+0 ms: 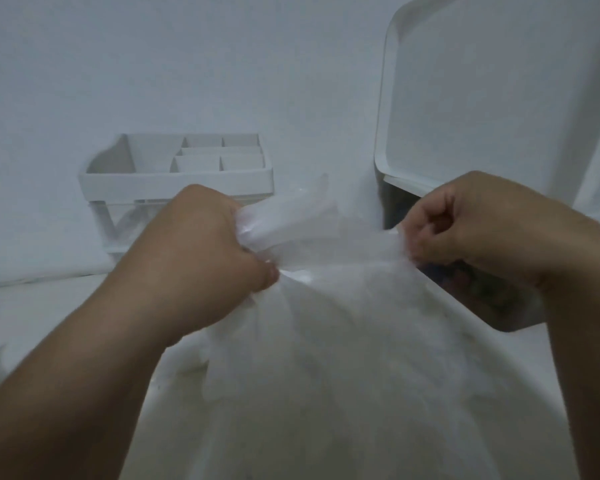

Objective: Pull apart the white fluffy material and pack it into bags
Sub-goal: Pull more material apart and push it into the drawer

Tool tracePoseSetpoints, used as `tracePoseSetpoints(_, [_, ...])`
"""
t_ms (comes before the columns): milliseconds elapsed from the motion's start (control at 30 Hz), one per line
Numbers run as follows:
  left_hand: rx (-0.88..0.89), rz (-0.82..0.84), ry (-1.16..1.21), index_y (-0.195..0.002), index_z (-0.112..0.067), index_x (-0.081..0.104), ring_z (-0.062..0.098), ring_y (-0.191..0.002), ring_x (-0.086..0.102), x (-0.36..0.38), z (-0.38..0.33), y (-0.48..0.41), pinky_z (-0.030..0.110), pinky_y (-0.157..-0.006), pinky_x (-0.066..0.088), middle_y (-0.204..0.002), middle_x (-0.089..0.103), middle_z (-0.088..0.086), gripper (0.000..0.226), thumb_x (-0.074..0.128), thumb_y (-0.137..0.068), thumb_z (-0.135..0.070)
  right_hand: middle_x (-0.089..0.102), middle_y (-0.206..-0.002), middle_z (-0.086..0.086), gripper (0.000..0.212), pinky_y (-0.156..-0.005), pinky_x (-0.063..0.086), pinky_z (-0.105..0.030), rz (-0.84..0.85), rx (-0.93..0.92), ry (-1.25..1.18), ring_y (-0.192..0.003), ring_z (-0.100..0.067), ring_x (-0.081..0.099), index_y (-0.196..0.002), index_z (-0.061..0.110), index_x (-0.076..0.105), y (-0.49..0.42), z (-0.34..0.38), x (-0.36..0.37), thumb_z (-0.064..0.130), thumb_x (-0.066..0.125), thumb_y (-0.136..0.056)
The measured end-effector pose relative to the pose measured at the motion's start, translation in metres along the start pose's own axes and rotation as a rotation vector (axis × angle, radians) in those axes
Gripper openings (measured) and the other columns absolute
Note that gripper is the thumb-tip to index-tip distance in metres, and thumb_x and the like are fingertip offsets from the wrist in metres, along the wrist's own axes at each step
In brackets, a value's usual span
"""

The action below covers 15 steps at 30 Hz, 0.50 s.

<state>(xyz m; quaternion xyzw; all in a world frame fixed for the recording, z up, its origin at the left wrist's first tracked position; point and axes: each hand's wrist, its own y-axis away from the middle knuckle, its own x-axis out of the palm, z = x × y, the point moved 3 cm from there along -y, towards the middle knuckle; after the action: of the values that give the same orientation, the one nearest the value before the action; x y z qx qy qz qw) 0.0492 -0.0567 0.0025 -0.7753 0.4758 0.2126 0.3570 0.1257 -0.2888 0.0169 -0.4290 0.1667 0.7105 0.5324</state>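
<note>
Table: a white cloth-covered surface carries everything; a small loose tuft, probably of the same stuff, lies at its near left edge.
Organiser: a white plastic organiser with several small compartments stands at the far left, well apart from the work, so it does not disturb the hands.
Left hand: the left hand is closed as a fist around a gathered part of the bag's mouth, holding it up.
Bag: the thin translucent white plastic bag hangs between both hands, in the near middle, and looks swollen.
Material: the white fluffy material shows dimly through the film and fills the bag; I judge this bag nearly packed.
Right hand: the right hand pinches the opposite edge of the mouth with curled fingers, probably to stretch or close the opening.
Container: at the right, just behind the right hand, an open box with dark contents has its white rounded lid standing upright.
</note>
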Motion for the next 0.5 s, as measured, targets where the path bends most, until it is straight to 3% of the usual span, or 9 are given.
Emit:
tracePoseSetpoints(67, [-0.011,0.028,-0.031,-0.070,-0.015,0.074,0.019,-0.053,0.069,0.003,0.000,0.000,0.041,-0.063,0.061,-0.059,0.071,0.002,0.016,0.089,-0.064,-0.017,0.076,-0.092,0.017,0.048,-0.077,0.049,-0.015,-0.017,-0.023,-0.065,-0.083,0.008,0.068,-0.107,0.033,0.072,0.000,0.003,-0.003,0.000,0.080,-0.071])
tracePoseSetpoints(133, [-0.017,0.048,-0.024,-0.070,-0.015,0.074,0.018,-0.051,0.068,0.006,0.000,-0.001,0.041,-0.062,0.061,-0.058,0.070,0.001,0.016,0.089,-0.063,-0.016,0.070,-0.113,0.025,0.092,-0.094,0.046,-0.020,0.075,-0.106,-0.161,-0.106,0.013,0.061,-0.131,0.039,0.057,0.002,0.013,0.004,0.025,0.095,-0.049])
tracePoseSetpoints(200, [-0.030,0.081,-0.004,-0.071,-0.015,0.075,0.016,-0.050,0.068,0.009,0.001,-0.001,0.043,-0.062,0.062,-0.058,0.071,0.000,0.018,0.090,-0.063,-0.017,0.065,-0.118,0.030,0.112,-0.097,0.043,-0.016,0.160,-0.158,-0.123,-0.111,0.017,0.056,-0.142,0.042,0.046,0.002,0.023,0.018,0.046,0.096,-0.041])
tracePoseSetpoints(233, [-0.032,0.097,0.007,-0.071,-0.015,0.075,0.013,-0.049,0.067,0.010,0.000,-0.001,0.042,-0.062,0.062,-0.059,0.071,-0.001,0.018,0.091,-0.062,-0.018,0.066,-0.114,0.031,0.108,-0.092,0.045,-0.011,0.179,-0.158,-0.076,-0.106,0.018,0.058,-0.139,0.044,0.048,0.000,0.025,0.026,0.048,0.096,-0.043])
tracePoseSetpoints(300, [-0.035,0.120,0.041,-0.069,-0.016,0.075,0.010,-0.048,0.065,0.011,0.000,-0.001,0.038,-0.062,0.060,-0.059,0.071,-0.002,0.018,0.091,-0.061,-0.018,0.071,-0.093,0.028,0.065,-0.070,0.048,-0.005,0.197,-0.150,0.019,-0.081,0.013,0.065,-0.111,0.040,0.064,-0.006,0.028,0.040,0.039,0.095,-0.054])
tracePoseSetpoints(333, [-0.039,0.130,0.063,-0.068,-0.015,0.075,0.010,-0.048,0.066,0.011,0.001,-0.001,0.038,-0.063,0.060,-0.059,0.071,-0.001,0.018,0.091,-0.061,-0.017,0.073,-0.083,0.021,0.044,-0.062,0.049,-0.009,0.195,-0.146,0.043,-0.070,0.006,0.067,-0.094,0.034,0.068,-0.008,0.027,0.043,0.032,0.093,-0.058])
tracePoseSetpoints(367, [-0.047,0.140,0.083,-0.068,-0.015,0.075,0.012,-0.050,0.067,0.010,0.003,-0.001,0.040,-0.067,0.060,-0.059,0.071,-0.001,0.018,0.091,-0.061,-0.017,0.074,-0.077,0.012,0.033,-0.060,0.051,-0.017,0.190,-0.135,0.047,-0.063,-0.003,0.067,-0.083,0.025,0.070,-0.009,0.023,0.044,0.027,0.093,-0.060])
tracePoseSetpoints(433, [-0.070,0.171,0.121,-0.069,-0.013,0.075,0.017,-0.055,0.070,0.009,0.008,-0.003,0.046,-0.072,0.061,-0.061,0.072,0.002,0.019,0.092,-0.059,-0.014,0.073,-0.073,-0.007,0.028,-0.065,0.053,-0.034,0.196,-0.089,0.022,-0.062,-0.017,0.066,-0.078,0.011,0.072,-0.011,0.011,0.042,0.019,0.092,-0.061])
tracePoseSetpoints(500, [-0.079,0.205,0.148,-0.071,-0.014,0.076,0.025,-0.061,0.073,0.009,0.012,-0.005,0.052,-0.076,0.060,-0.064,0.074,0.005,0.020,0.092,-0.059,-0.012,0.074,-0.073,-0.008,0.025,-0.072,0.055,-0.040,0.241,-0.055,0.021,-0.065,-0.018,0.067,-0.081,0.010,0.075,-0.007,0.000,0.035,0.012,0.090,-0.062])
